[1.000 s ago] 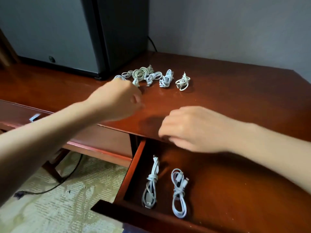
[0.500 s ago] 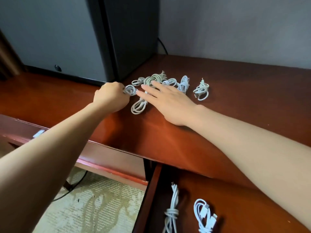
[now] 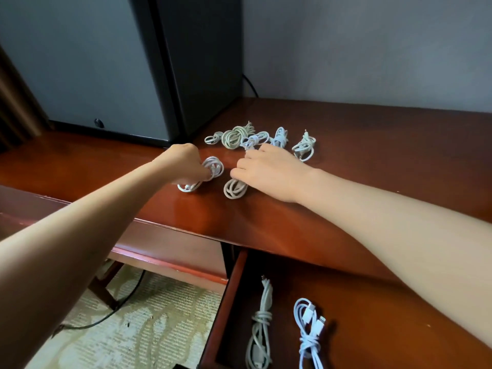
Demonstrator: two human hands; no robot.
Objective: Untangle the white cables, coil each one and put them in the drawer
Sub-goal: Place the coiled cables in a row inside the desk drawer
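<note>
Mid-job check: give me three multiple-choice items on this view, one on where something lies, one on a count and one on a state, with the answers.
1. The back row of cable bundles lies:
A. on the desk top beside the black cabinet
B. on the carpet
C. on a chair

2. Coiled cables in the drawer:
A. none
B. two
C. five

3. The left hand:
A. lies flat and open
B. grips a white cable bundle
C. is out of view

Answers:
1 A: the bundles sit on the wood just right of the cabinet's foot.
2 B: two coils lie side by side on the floor of the open drawer.
3 B: its fingers curl round the bundle, low over the desk top.
</note>
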